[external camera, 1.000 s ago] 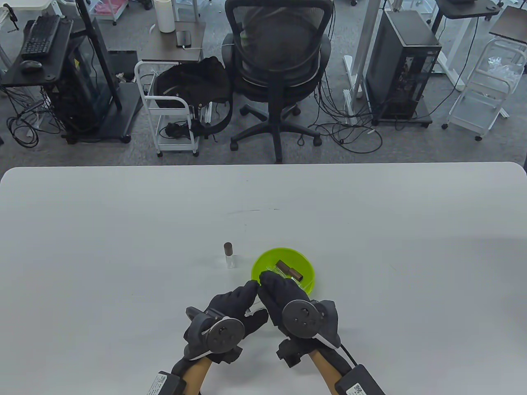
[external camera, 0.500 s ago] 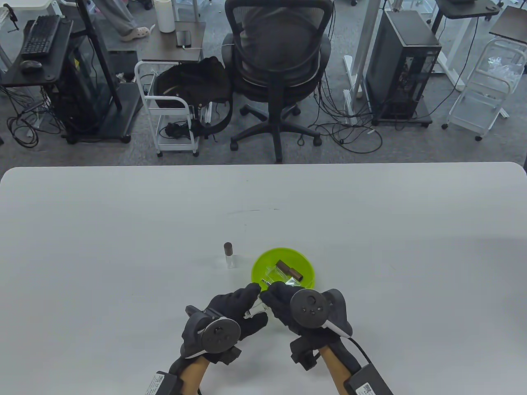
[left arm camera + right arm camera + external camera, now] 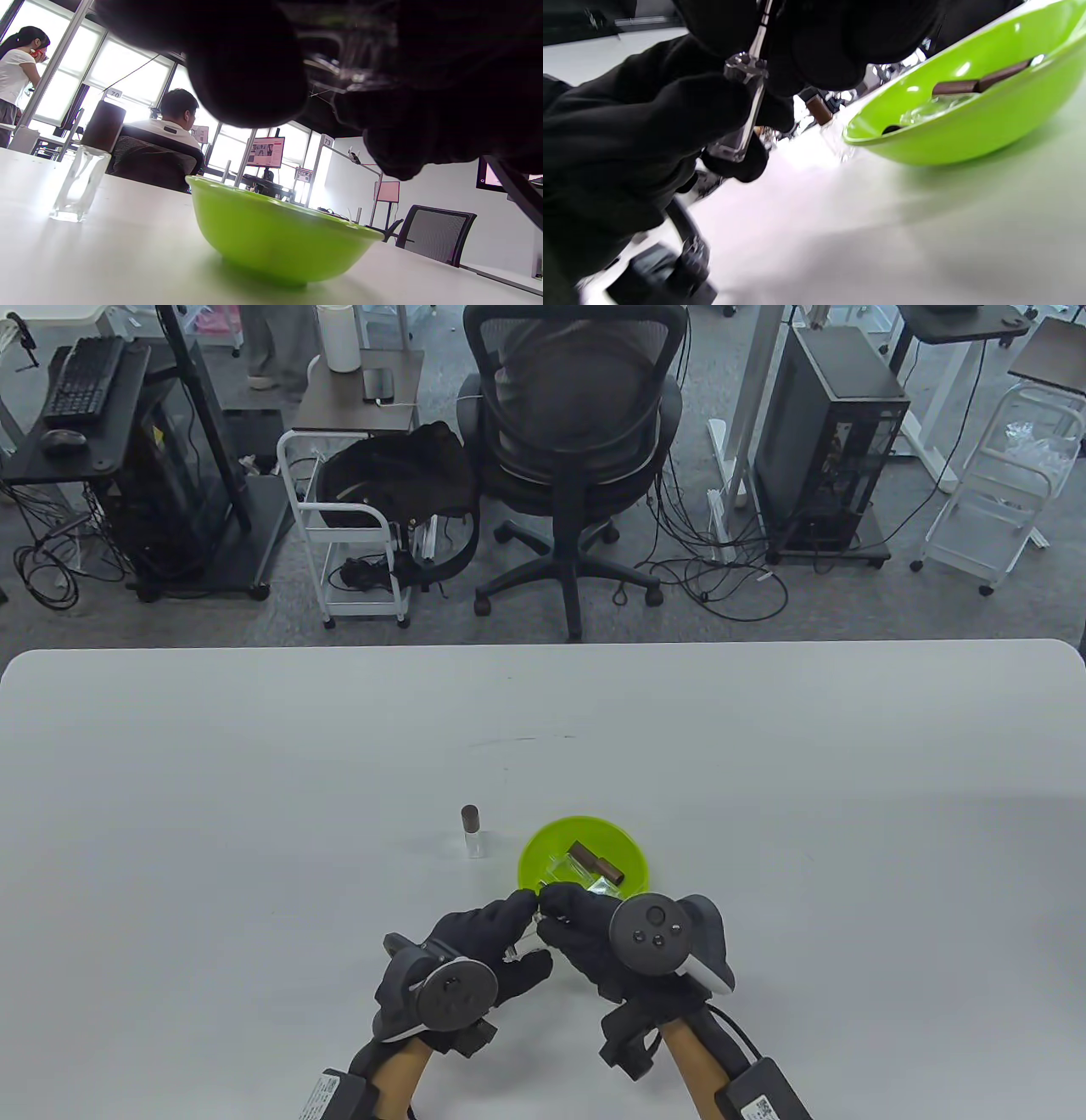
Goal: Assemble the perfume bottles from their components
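right wrist view: left hand point(image 3: 628, 127) fingers curl round clear bottle point(image 3: 740, 114); right hand point(image 3: 814, 38) pinches its top.

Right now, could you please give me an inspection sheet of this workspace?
Surface: white table, bare around the work area.
Job's things: finished clear glass vial with brown cap stands left of the lime-green plastic bowl; brown caps and clear parts lie in the bowl.
Clutter: nothing seen on the table.
Grips: left hand holds a clear glass vial; right hand pinches a slim part at its mouth.
Cables: wrist leads; floor cables beyond.
Surroundings: black mesh office chair, white carts.
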`<action>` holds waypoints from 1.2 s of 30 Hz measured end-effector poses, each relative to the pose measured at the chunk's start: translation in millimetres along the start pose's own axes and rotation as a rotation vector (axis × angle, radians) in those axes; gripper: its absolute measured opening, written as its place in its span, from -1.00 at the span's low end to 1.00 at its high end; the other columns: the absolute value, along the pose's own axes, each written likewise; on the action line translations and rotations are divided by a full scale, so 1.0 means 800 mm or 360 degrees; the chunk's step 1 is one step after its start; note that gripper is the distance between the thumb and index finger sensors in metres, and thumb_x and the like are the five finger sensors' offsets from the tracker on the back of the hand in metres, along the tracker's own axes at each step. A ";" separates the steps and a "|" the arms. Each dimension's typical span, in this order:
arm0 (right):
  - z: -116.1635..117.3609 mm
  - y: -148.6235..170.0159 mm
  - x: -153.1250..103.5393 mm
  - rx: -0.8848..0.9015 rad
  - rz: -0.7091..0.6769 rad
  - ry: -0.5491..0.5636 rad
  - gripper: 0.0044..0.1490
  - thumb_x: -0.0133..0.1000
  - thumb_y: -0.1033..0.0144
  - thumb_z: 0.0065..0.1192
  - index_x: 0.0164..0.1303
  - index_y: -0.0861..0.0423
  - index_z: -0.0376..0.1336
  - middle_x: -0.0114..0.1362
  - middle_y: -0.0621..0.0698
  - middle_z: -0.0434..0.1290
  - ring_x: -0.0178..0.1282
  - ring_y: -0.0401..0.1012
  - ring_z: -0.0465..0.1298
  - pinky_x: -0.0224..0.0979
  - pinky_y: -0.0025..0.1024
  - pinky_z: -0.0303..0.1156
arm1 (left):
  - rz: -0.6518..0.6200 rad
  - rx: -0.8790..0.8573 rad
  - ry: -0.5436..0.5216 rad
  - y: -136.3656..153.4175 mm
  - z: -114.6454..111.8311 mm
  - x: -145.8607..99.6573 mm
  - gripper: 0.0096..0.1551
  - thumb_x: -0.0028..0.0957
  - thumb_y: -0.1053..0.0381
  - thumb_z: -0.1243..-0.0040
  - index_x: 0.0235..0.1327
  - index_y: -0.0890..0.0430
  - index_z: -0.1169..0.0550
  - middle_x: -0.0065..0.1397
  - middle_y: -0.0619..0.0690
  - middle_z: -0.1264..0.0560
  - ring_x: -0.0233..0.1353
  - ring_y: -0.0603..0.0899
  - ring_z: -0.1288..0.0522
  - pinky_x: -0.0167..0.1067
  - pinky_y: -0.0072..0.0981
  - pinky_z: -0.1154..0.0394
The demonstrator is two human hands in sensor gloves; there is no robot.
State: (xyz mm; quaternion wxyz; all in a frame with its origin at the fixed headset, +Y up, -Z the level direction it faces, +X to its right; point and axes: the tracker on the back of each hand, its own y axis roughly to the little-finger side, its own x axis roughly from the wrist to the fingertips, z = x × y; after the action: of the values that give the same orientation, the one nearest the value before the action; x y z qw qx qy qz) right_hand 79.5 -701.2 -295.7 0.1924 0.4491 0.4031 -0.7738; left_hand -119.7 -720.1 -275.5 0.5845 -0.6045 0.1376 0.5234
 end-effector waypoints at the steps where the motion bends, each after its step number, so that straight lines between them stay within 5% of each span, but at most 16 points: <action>1: 0.001 -0.002 0.000 -0.0040 -0.0005 0.0047 -0.36 0.30 0.26 0.10 0.58 0.19 0.11 0.32 0.17 0.50 0.17 -0.18 0.57 0.42 -0.06 0.51 | -0.0009 0.0001 0.0001 -0.001 0.000 0.000 -0.09 -0.17 -0.47 -0.28 0.26 0.13 -0.54 0.11 0.03 -0.70 -0.23 -0.07 -0.74 -0.16 -0.43 -0.65; 7: 0.009 -0.006 -0.002 -0.0357 0.0105 0.0270 -0.31 0.36 -0.08 -0.19 0.24 0.24 0.34 -0.08 -0.11 0.58 -0.19 -0.27 0.57 0.16 -0.18 0.55 | -0.0016 0.0021 -0.0006 -0.004 -0.001 0.001 -0.08 -0.16 -0.47 -0.27 0.27 0.14 -0.53 0.11 0.03 -0.70 -0.23 -0.07 -0.74 -0.16 -0.44 -0.65; 11: 0.015 -0.012 -0.002 -0.0214 0.0118 0.0384 -0.35 0.38 0.06 -0.06 0.59 0.14 0.04 0.44 0.09 0.42 0.25 -0.13 0.53 0.45 -0.04 0.45 | 0.0005 0.0007 -0.0003 -0.001 -0.001 0.001 -0.08 -0.16 -0.47 -0.27 0.26 0.15 -0.54 0.09 0.04 -0.71 -0.24 -0.07 -0.73 -0.17 -0.44 -0.65; 18: 0.012 -0.002 -0.002 -0.0060 0.0187 0.0421 -0.46 0.42 0.10 -0.09 0.42 0.22 0.19 -0.06 0.05 0.57 -0.21 -0.31 0.55 0.16 -0.24 0.55 | -0.0053 0.0026 0.0010 -0.010 -0.003 0.002 -0.08 -0.17 -0.47 -0.27 0.26 0.14 -0.54 0.10 0.03 -0.70 -0.22 -0.07 -0.73 -0.15 -0.44 -0.65; 21: 0.005 -0.002 -0.003 -0.0094 0.0033 0.0245 -0.40 0.33 0.04 -0.05 0.43 0.17 0.21 0.09 0.08 0.59 -0.06 -0.26 0.60 0.26 -0.17 0.56 | -0.0032 0.0007 0.0005 -0.004 -0.002 0.000 -0.08 -0.17 -0.47 -0.27 0.27 0.13 -0.54 0.11 0.03 -0.70 -0.22 -0.07 -0.74 -0.14 -0.43 -0.65; 25: 0.003 -0.009 -0.001 -0.0206 -0.0061 -0.0075 -0.31 0.35 0.22 0.03 0.66 0.16 0.02 0.44 0.19 0.43 0.28 -0.14 0.53 0.49 -0.01 0.46 | -0.0011 -0.0014 0.0025 0.003 -0.001 -0.001 -0.08 -0.17 -0.47 -0.28 0.26 0.14 -0.54 0.11 0.03 -0.70 -0.22 -0.07 -0.74 -0.15 -0.43 -0.66; 30: 0.010 -0.021 -0.004 -0.0647 -0.0075 0.0160 -0.33 0.22 0.24 -0.04 0.55 0.16 0.11 0.22 0.01 0.53 0.11 -0.28 0.57 0.40 -0.15 0.57 | -0.0019 -0.0007 0.0032 0.000 -0.003 0.001 -0.08 -0.16 -0.47 -0.27 0.28 0.15 -0.53 0.13 0.04 -0.70 -0.21 -0.06 -0.74 -0.13 -0.43 -0.66; 36: 0.015 -0.022 -0.004 -0.0630 -0.0011 0.0245 -0.33 0.19 0.25 -0.11 0.48 0.25 0.16 0.11 0.01 0.54 0.02 -0.27 0.56 0.31 -0.15 0.57 | -0.0003 0.0149 0.0038 -0.012 -0.004 0.003 -0.07 -0.17 -0.43 -0.30 0.33 0.14 -0.50 0.18 0.04 -0.68 -0.15 -0.05 -0.74 -0.08 -0.41 -0.66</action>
State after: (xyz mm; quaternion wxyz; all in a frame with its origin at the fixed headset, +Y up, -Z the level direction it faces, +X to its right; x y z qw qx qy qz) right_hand 63.1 -700.3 -282.2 0.2429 0.4590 0.5623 -0.6435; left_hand -109.8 -718.7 -272.9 0.6110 -0.5830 0.1683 0.5084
